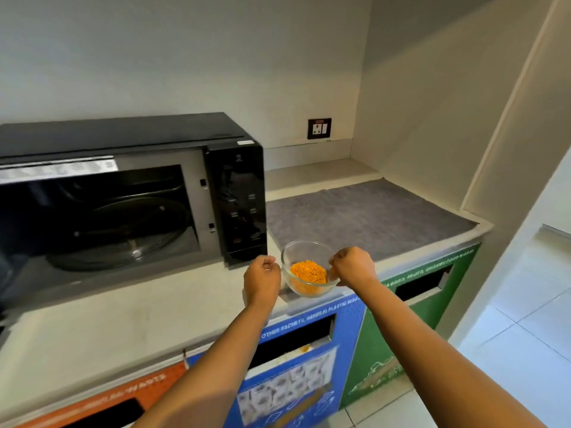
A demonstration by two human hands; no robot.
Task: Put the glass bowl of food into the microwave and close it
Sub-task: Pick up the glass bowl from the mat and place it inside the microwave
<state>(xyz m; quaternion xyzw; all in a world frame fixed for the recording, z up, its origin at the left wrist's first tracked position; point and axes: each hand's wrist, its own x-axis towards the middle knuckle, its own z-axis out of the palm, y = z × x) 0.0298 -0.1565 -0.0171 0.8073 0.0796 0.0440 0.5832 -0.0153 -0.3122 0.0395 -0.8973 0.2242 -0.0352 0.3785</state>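
Note:
A clear glass bowl [304, 253] with orange shredded food [309, 272] is at the front edge of the counter, right of the microwave. My left hand [262, 281] curls against the bowl's left rim. My right hand [353, 265] grips its right rim. I cannot tell whether the bowl rests on the counter or is lifted. The black microwave [238, 193] stands to the left with its cavity exposed and the glass turntable [123, 239] visible inside. Its door [9, 267] is swung open at the far left and mostly out of frame.
A grey mat [364, 217] covers the counter [123, 322] right of the microwave. A wall socket [319, 128] sits behind it. Under the counter are orange [108, 396], blue [296, 369] and green [401, 322] waste-bin fronts with slots. A wall closes in on the right.

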